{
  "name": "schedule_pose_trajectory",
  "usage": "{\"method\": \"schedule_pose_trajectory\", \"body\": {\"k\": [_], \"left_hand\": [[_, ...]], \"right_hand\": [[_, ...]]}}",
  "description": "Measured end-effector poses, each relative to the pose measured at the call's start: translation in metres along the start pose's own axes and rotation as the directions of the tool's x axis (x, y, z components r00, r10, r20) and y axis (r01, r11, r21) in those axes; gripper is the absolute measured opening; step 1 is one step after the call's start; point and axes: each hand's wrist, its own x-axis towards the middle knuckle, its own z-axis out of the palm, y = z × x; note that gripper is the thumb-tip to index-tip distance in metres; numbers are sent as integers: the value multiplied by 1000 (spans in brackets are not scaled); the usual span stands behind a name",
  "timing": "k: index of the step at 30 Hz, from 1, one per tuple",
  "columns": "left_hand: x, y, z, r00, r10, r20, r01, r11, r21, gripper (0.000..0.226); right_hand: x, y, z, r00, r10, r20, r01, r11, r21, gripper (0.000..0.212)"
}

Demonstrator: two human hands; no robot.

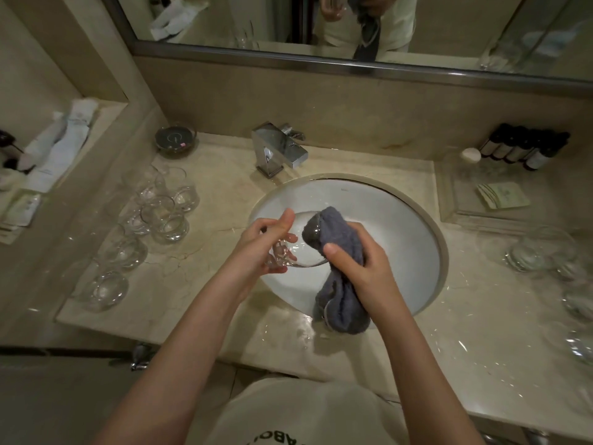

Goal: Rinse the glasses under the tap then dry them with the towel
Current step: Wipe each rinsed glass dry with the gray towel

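Observation:
Over the white sink basin [385,207] my left hand [266,242] grips a clear glass [298,248] lying on its side, mouth toward the right. My right hand [359,261] holds a grey-blue towel [333,229], whose bunched end is pushed into the glass's mouth. The rest of the towel hangs down over the basin's front rim. A chrome tap [279,149] stands behind the basin; no water shows from it. Several clear glasses [160,213] stand on the counter at the left, and more glasses [542,252] stand at the right.
A dark round dish [176,138] sits left of the tap. Small dark bottles [526,149] and a packet on a clear tray [500,195] are at the back right. Toiletry packets [57,149] lie on a left ledge. A mirror [321,20] spans the wall. The counter is wet.

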Motion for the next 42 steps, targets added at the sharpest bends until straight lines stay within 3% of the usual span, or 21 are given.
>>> {"method": "schedule_pose_trajectory", "body": {"k": [3,7,11,14,16,17,19,21,23,25,27,29,30,33,35,37,40,42], "left_hand": [[8,6,5,991,35,-128,-32,999,28,51],[11,13,17,946,307,-110,-257,909,327,41],[13,9,19,887,455,-76,-395,834,386,29],[10,-2,16,792,610,17,-572,732,369,35],[10,-6,15,731,673,110,-655,648,388,36],[13,-7,13,738,662,132,-649,642,408,37],[16,0,11,837,542,70,-515,739,435,49],[17,13,11,962,271,-16,-252,913,320,60],[18,22,17,999,20,37,-26,986,164,54],[20,21,31,999,32,29,-36,990,135,55],[25,12,41,987,136,-90,-122,982,142,73],[29,4,44,978,193,-77,-185,978,101,83],[31,1,41,977,211,-19,-209,976,52,85],[33,-2,35,963,216,158,-195,971,-141,73],[34,-1,36,957,158,245,-107,971,-212,75],[31,3,37,967,54,249,-18,989,-144,79],[19,5,44,967,-103,231,110,994,-19,50],[18,-2,50,977,-129,172,136,990,-30,41]], "right_hand": [[-3,0,9,991,66,116,-58,996,-73,37],[-5,5,22,967,113,229,-82,987,-139,42],[0,7,20,943,135,305,-190,969,157,28],[0,8,11,874,187,449,-384,832,400,31],[-4,12,9,847,196,494,-449,761,468,42],[-6,15,11,855,214,473,-451,757,473,41],[-8,18,18,904,249,349,-398,789,469,30],[-6,17,27,958,235,166,-285,856,430,29],[-3,16,33,982,187,20,-183,926,331,25],[-1,10,35,989,148,-20,-140,966,217,22],[1,7,32,985,169,19,-169,957,235,23],[3,5,26,970,223,92,-241,877,415,21],[3,8,24,954,264,141,-298,784,545,25],[2,19,23,888,392,240,-420,479,771,93],[2,23,24,890,389,237,-405,440,802,103],[1,20,25,921,347,175,-343,515,785,82],[2,14,23,955,296,36,-274,826,493,31],[1,13,25,964,264,36,-260,904,338,24]]}}
